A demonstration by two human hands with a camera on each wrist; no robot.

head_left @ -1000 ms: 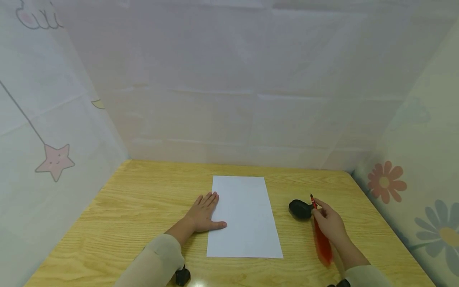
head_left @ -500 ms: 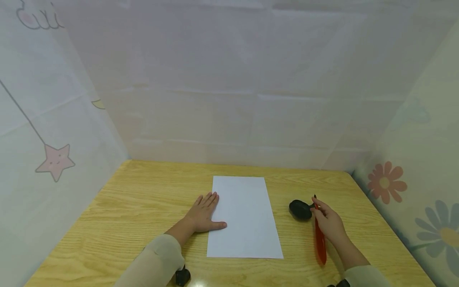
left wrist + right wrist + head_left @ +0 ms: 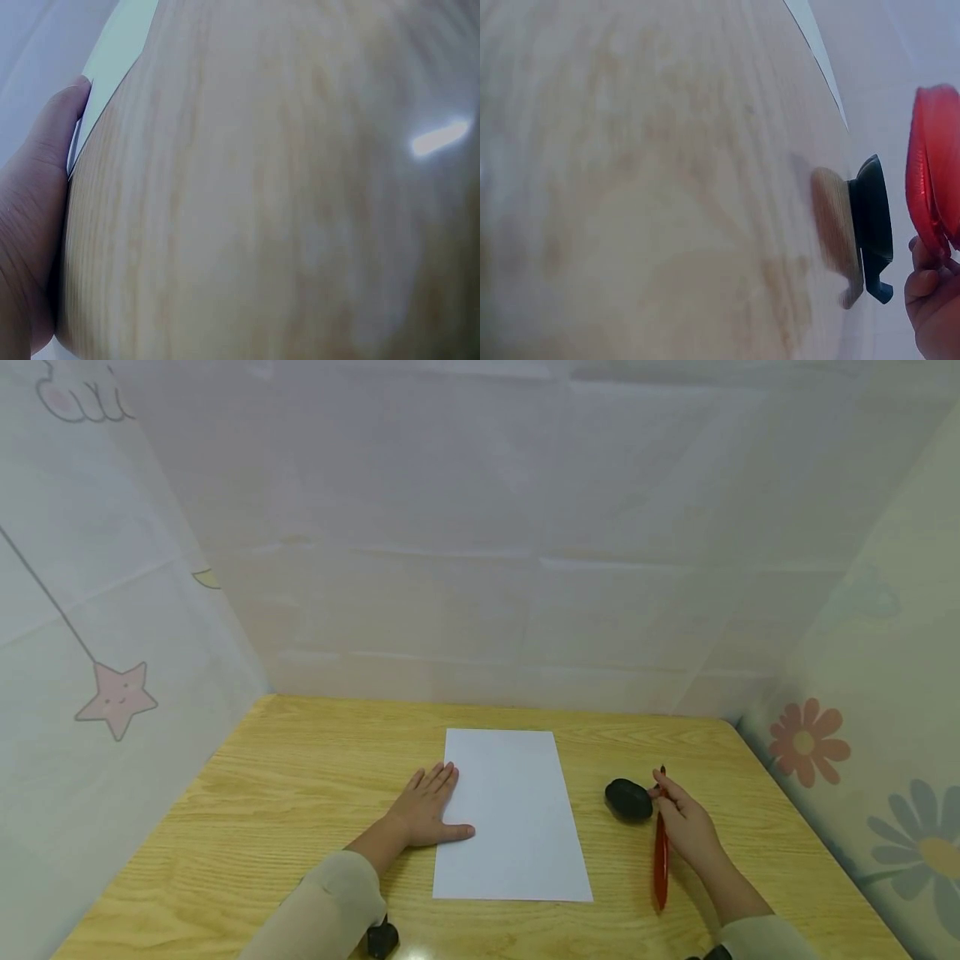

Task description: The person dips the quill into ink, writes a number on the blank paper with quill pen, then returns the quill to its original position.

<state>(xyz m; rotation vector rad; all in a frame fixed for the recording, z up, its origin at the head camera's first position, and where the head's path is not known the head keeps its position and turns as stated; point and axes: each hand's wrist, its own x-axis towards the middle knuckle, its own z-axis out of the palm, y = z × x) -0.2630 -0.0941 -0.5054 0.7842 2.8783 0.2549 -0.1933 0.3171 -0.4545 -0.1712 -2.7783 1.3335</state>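
Observation:
My left hand [image 3: 423,812] lies flat with fingers spread over the left edge of a white sheet of paper [image 3: 513,818]. Its thumb points across the sheet. To the right, my right hand [image 3: 688,825] pinches a red feather pen [image 3: 661,864] between thumb and fingertips. The pen's dark tip points away from me, and the broad feather end hangs toward me, seen nearly edge-on. In the right wrist view the feather [image 3: 936,169] shows a ridged red surface above the fingers. Just left of that hand sits a black, dish-like oval piece [image 3: 628,799] with a short stem.
The wooden table [image 3: 330,752] is bounded by a pale cloth backdrop [image 3: 480,568] behind and printed cloth on both sides. A black strap piece [image 3: 382,937] shows at the left sleeve [image 3: 322,906].
The feather pen has turned in my right fingers: its wide end narrows to edge-on and shifts left, while the tip shifts slightly right. The left hand and paper stay put.

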